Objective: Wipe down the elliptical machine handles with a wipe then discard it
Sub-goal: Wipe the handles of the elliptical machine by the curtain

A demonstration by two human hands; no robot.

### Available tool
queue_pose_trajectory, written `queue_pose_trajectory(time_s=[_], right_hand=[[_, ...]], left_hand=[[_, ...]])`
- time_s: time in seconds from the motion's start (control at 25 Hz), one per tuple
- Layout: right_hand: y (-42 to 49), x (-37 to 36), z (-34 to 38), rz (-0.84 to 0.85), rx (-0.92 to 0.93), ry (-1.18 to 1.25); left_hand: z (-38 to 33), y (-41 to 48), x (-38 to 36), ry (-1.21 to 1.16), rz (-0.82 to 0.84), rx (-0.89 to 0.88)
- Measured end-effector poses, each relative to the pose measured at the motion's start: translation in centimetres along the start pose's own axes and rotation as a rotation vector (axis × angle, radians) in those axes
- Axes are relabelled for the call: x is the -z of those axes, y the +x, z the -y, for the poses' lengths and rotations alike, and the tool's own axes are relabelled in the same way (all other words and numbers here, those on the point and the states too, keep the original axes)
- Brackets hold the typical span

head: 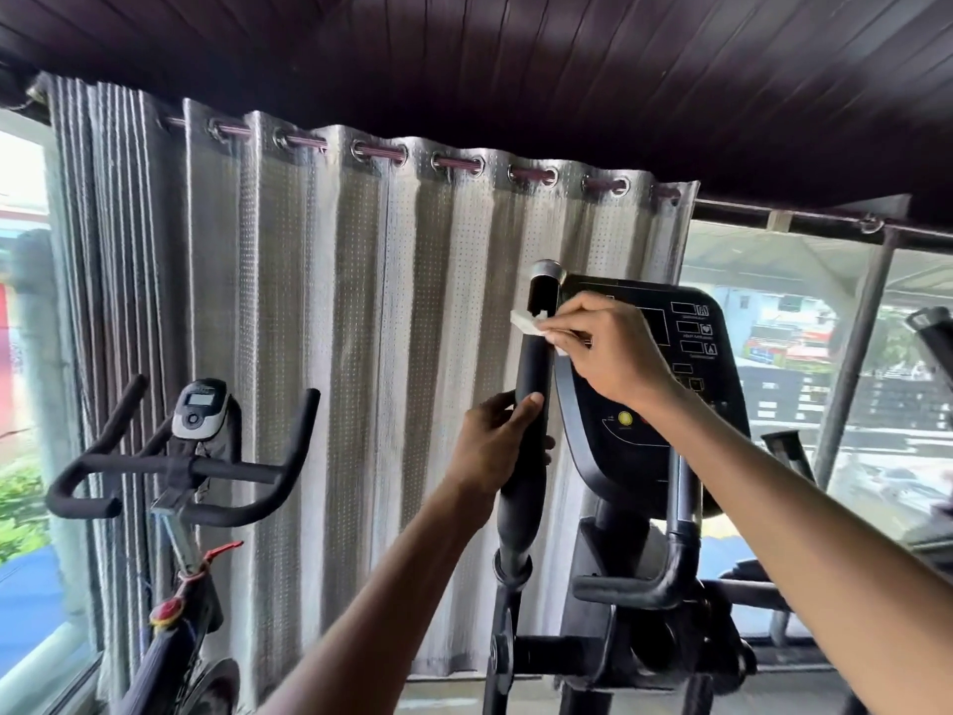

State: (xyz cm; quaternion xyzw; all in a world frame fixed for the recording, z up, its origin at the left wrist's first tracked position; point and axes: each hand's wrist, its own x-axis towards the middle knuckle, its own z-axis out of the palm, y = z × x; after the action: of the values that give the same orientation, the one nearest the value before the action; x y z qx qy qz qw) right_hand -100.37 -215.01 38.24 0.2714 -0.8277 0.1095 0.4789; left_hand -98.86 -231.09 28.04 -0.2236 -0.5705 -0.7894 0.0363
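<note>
a: where is the wipe right now?
b: the white wipe is pressed to the upper part of the elliptical's left handle, just under the grey end cap. the right hand pinches it, thumb and fingertips drawn together on the folded sheet, holding it against the black grip.
a: and the other hand?
b: the left hand grips the same handle lower down. its fingers wrap round from the far side and the thumb lies across the front.
a: anything readable on the console?
b: the console sits just right of the handle, partly behind the right hand. it shows white-outlined boxes with small icons and captions beneath them, but the lettering is too small and blurred to read, and i cannot tell a brand. a round yellow button sits low on the panel, near the right wrist.
a: what stands to the left?
b: an exercise bike with black padded bars and a small grey display; its screen is not legible. a grey eyelet curtain hangs behind both machines.
</note>
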Motion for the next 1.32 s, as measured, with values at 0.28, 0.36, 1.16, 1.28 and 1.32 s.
queue_pose_trajectory(time_s=[0.28, 0.36, 1.16, 1.28, 1.32], right_hand=[[-0.1, -0.3, 0.3, -0.104, -0.134, -0.093], [1.4, -0.8, 0.2, -0.169, -0.194, -0.121], [2.5, -0.3, 5.2, 0.373, 0.106, -0.38], [1.4, -0.1, 5.5, 0.406, 0.083, -0.365], [1.0, 0.0, 5.7, 0.402, 0.064, -0.338]], left_hand=[[0.4, 0.2, 0.0, -0.015, 0.006, -0.023], [0.3, 0.1, 0.1, -0.031, 0.013, -0.019], [2.2, -1.3, 2.3, 0.029, 0.082, 0.12], [2.7, -1.4, 2.6, 0.047, 0.083, 0.134], [2.8, -1.4, 2.7, 0.052, 0.08, 0.143]])
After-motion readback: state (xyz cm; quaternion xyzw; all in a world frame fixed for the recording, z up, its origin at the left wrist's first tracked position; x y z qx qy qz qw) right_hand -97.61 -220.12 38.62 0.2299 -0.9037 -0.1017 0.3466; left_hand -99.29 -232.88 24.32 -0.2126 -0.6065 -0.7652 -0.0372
